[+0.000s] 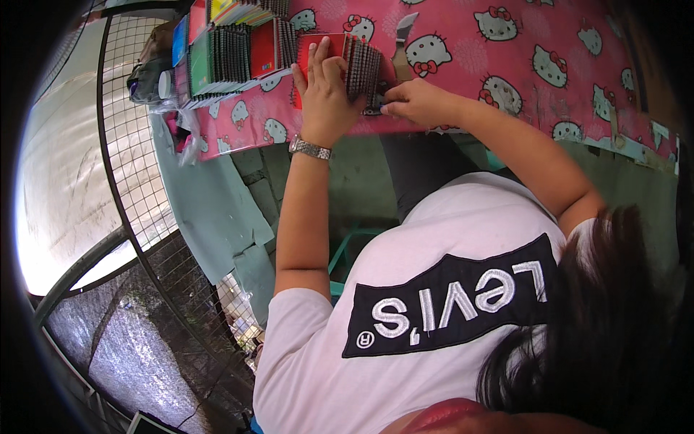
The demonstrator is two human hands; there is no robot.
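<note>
Tablecloth (466,25): left hand (327,90) splayed, right hand (419,101) seemingly pinching.

My left grip (327,83), wearing a silver metal-link wristwatch (311,149), lies across a red-covered notebook (312,49) beside a row of black-spiral notebooks (359,69). My right grip (416,101) curls near the row's end. Leftward, green-covered spiral notebooks (200,65) share the pink, cat-patterned cloth-covered table (463,29).
</note>
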